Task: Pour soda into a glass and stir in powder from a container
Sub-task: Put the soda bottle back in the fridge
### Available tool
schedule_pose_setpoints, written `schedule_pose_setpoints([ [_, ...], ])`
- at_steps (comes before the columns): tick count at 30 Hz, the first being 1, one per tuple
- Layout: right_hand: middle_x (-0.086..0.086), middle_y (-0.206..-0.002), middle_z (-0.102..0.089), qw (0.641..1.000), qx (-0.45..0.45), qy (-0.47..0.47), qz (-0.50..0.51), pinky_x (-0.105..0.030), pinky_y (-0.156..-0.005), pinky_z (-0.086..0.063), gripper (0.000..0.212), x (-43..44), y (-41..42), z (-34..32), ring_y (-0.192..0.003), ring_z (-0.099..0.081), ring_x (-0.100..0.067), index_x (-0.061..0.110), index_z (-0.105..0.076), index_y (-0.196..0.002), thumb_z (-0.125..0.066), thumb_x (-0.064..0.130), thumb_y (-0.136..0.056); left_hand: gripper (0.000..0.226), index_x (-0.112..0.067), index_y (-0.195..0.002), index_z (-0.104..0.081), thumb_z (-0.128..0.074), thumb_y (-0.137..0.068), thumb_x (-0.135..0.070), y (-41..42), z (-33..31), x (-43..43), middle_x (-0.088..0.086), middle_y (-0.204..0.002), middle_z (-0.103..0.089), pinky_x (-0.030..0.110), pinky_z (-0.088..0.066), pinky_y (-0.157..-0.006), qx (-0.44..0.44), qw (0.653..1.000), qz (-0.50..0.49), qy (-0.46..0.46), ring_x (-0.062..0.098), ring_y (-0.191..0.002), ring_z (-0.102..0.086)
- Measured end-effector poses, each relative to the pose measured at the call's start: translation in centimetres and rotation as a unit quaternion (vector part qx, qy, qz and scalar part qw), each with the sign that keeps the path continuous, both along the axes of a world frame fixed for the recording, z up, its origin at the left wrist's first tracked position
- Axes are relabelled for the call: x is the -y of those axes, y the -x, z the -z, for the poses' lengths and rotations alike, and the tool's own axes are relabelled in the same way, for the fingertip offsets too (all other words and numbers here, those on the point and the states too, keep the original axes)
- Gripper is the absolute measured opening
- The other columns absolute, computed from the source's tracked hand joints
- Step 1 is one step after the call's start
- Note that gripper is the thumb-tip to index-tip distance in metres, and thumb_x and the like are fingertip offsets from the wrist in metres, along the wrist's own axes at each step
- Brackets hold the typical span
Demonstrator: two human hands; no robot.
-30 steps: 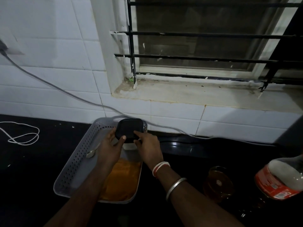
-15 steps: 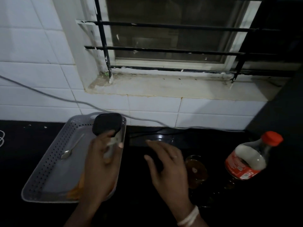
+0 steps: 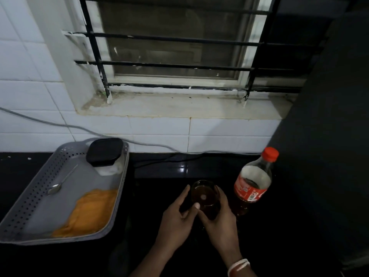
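Head view, looking down at your hands on a dark counter [image 3: 159, 168]. Both hands meet around a glass [image 3: 205, 196] of brown drink. Your right hand [image 3: 219, 220] wraps it, fingers curled round the right wall and thumb across the near side. Your left hand [image 3: 177, 218] cups the left side, fingers reaching up beside the rim and thumb tip on the near wall. Just right of your right fingers stands a capped soda bottle [image 3: 252, 184], upright, near the glass. Left of your left fingers lies a strip of bare counter, then the long edge of a grey tray [image 3: 36, 196]. At the tray's far end sits the container [image 3: 104, 151], black lid on. A spoon [image 3: 60, 182] and an orange cloth [image 3: 89, 212] lie in the tray. Beyond your fingertips a cable [image 3: 99, 134] runs along the tiled wall.
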State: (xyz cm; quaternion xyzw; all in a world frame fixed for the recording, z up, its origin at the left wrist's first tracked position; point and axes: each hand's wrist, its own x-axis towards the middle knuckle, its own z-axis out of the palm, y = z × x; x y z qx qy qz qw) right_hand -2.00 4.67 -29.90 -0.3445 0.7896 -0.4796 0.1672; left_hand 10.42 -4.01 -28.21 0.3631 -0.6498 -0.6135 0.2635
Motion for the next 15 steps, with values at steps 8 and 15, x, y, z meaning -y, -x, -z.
schedule_pose_setpoints([
  [8, 0.024, -0.12, -0.068, 0.998, 0.031, 0.013, -0.06, -0.018, -0.096, -0.054, 0.084, 2.2, 0.4, -0.3, -0.11, -0.064, 0.011, 0.045, -0.041, -0.145, -0.086, 0.04, -0.075, 0.059, -0.042, -0.148, -0.051, -0.074, -0.095, -0.029, -0.3, 1.0, 1.3, -0.018, -0.139, -0.064, 0.043, -0.057, -0.104, 0.006, 0.998, -0.064, 0.02, -0.008, -0.114, -0.067],
  [15, 0.014, -0.133, -0.065, 0.996, 0.017, 0.005, -0.084, -0.026, -0.102, -0.053, 0.09, 3.0, 0.2, 0.5, -0.119, -0.062, 0.0, 0.036, -0.034, -0.153, -0.082, 0.044, -0.078, 0.057, -0.038, -0.149, -0.051, -0.071, -0.098, -0.023, -0.5, 1.0, 1.9, -0.018, -0.138, -0.064, 0.043, -0.055, -0.107, 0.002, 0.997, -0.075, 0.029, -0.01, -0.115, -0.065],
])
